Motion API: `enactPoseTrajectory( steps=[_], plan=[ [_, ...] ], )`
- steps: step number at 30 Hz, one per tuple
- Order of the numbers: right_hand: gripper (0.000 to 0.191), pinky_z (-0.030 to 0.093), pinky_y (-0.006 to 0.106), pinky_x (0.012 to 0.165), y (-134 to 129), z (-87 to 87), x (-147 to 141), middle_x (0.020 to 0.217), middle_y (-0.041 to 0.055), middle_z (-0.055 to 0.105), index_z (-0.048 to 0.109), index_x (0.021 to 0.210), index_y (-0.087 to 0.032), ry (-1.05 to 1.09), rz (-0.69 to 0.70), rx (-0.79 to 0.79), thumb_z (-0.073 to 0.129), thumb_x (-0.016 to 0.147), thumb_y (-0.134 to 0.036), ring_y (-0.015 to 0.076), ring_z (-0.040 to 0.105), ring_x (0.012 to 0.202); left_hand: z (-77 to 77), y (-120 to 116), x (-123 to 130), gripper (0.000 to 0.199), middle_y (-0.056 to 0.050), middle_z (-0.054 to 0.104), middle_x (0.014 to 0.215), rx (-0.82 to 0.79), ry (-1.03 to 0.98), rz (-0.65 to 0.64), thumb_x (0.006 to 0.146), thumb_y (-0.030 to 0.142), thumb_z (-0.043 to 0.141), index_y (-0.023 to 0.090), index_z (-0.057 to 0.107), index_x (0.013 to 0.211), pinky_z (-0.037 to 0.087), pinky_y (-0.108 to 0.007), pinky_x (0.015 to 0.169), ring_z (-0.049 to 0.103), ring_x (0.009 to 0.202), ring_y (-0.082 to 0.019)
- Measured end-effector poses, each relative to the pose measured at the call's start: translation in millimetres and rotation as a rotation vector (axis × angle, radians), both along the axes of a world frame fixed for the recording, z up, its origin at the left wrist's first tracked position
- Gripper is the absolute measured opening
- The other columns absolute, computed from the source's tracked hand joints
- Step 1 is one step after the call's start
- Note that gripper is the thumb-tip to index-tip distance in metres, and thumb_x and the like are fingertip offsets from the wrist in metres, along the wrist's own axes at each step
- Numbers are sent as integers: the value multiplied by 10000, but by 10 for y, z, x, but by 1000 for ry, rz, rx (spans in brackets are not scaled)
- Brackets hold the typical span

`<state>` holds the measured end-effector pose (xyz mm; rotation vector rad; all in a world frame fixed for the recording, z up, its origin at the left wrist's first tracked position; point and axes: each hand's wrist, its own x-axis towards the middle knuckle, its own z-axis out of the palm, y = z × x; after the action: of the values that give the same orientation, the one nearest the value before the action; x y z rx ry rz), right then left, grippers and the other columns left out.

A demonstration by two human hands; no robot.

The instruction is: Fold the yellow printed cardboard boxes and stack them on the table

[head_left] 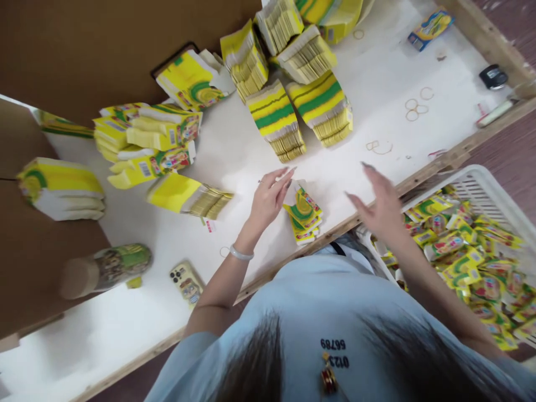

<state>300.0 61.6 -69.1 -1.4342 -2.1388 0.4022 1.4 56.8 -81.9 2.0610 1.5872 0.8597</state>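
Note:
My left hand (268, 198) hovers over the white table with its fingers loosely stretched and nothing visible in them. Just right of it lies a small pile of flat yellow-green cartons (305, 212), close to the table's front edge. My right hand (379, 204) is raised near that edge, slightly blurred, thumb and fingers apart and holding nothing. Beyond my left hand, banded stacks of folded cartons (274, 120) stand on the table, and another carton stack (188, 196) lies to its left.
A white plastic basket (489, 190) full of yellow-green packets is at the right, below the wooden table edge (456, 148). Rubber bands (412, 110), a blue-yellow box (431, 28) and a black object (493, 76) lie on the table. At left are a phone (187, 282) and a jar (109, 269).

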Motion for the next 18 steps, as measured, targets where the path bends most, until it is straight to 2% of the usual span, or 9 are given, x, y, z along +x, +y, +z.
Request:
enactPoseTrajectory(
  steps=[2, 4, 7, 9, 10, 12, 13, 15, 18],
  plan=[
    [608, 564, 552, 1079, -46, -113, -537, 1406, 190, 667, 416, 1561, -196, 170, 109, 39, 479, 1053, -525, 332, 647, 1305, 160, -117, 69, 516, -145, 789, 1191, -42, -119, 22, 1132, 437, 323, 154, 730, 1275, 587, -319, 914, 749, 1032, -195],
    [539, 634, 485, 912, -126, -206, -887, 1213, 170, 740, 461, 1515, -199, 261, 157, 52, 482, 1063, -490, 302, 733, 1059, 289, -219, 147, 520, -121, 813, 1115, -82, -222, 66, 1132, 450, 332, 148, 734, 1266, 595, -262, 816, 765, 900, -162],
    [425, 640, 414, 774, -212, -275, -1043, 1040, 129, 768, 537, 1431, -215, 352, 168, 93, 521, 1059, -419, 264, 740, 844, 354, -329, 241, 498, -116, 793, 1208, -85, -363, 141, 1126, 467, 343, 189, 689, 1352, 604, -256, 786, 758, 884, -154],
    [382, 641, 401, 808, -232, -259, -986, 1075, 129, 772, 555, 1409, -225, 429, 160, 99, 503, 1065, -382, 261, 754, 899, 296, -388, 304, 537, -134, 709, 1385, -55, -470, 109, 1108, 534, 352, 257, 524, 1534, 620, -296, 835, 749, 1020, -184],
    [373, 639, 413, 867, -237, -234, -945, 1133, 136, 768, 561, 1404, -231, 467, 142, 79, 465, 1074, -375, 268, 757, 983, 244, -419, 346, 621, -153, 615, 1510, -38, -514, 60, 1079, 597, 392, 296, 384, 1622, 624, -343, 905, 719, 1162, -224],
    [403, 587, 497, 1045, -252, -166, -882, 1278, 146, 735, 566, 1411, -248, 535, 83, 32, 366, 1090, -387, 301, 703, 1220, 123, -490, 457, 888, -179, 350, 1707, -27, -556, -83, 993, 703, 505, 351, 93, 1697, 563, -485, 1089, 523, 1469, -330],
    [431, 524, 563, 1135, -264, -132, -871, 1342, 142, 711, 562, 1424, -261, 563, 54, 14, 323, 1092, -400, 321, 641, 1336, 67, -528, 521, 971, -182, 255, 1745, -47, -560, -161, 968, 718, 538, 360, 6, 1697, 501, -544, 1163, 410, 1555, -365],
    [467, 366, 674, 1250, -294, -76, -885, 1410, 121, 679, 537, 1455, -287, 607, 10, -9, 289, 1090, -440, 343, 510, 1489, -16, -600, 644, 933, -193, 269, 1734, -130, -562, -280, 1002, 686, 495, 343, -27, 1696, 415, -578, 1235, 350, 1591, -372],
    [461, 255, 675, 1307, -340, -37, -925, 1406, 102, 678, 490, 1477, -303, 621, -24, -111, 285, 1098, -469, 311, 490, 1512, -62, -662, 747, 759, -189, 488, 1586, -210, -598, -302, 1054, 661, 357, 284, 155, 1681, 437, -534, 1226, 465, 1525, -345]
  ],
)
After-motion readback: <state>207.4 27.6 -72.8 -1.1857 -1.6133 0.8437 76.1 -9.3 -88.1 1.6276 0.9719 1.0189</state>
